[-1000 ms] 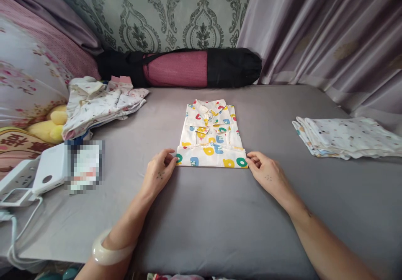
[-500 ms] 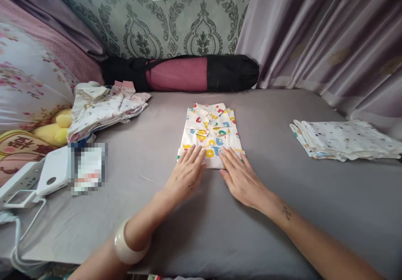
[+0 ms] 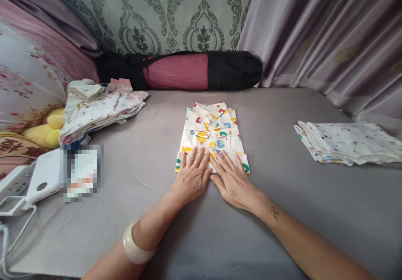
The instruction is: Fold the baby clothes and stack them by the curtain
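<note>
A folded white shirt (image 3: 209,127) with a colourful print lies flat on the grey sheet (image 3: 270,141), its collar pointing away from me. My left hand (image 3: 192,175) rests palm down on the near left part of the shirt, fingers spread. Beside it, my right hand (image 3: 234,183) presses flat on the near right part, fingers also apart. The two thumbs nearly meet at the shirt's near edge. Neither hand grips anything. My fingers cover part of the turned-up lower band of cloth.
To the right lies a stack of folded white cloths (image 3: 354,141). At left are piled printed clothes (image 3: 103,108), a yellow plush toy (image 3: 52,127), a white box-shaped device (image 3: 47,175) and a power strip (image 3: 15,183) with cords. A black and pink rolled bag (image 3: 176,72) lies along the wall.
Both hands have moved closer together along the shirt's near edge. The shirt's lower corners now show more on either side. The view has shifted slightly.
</note>
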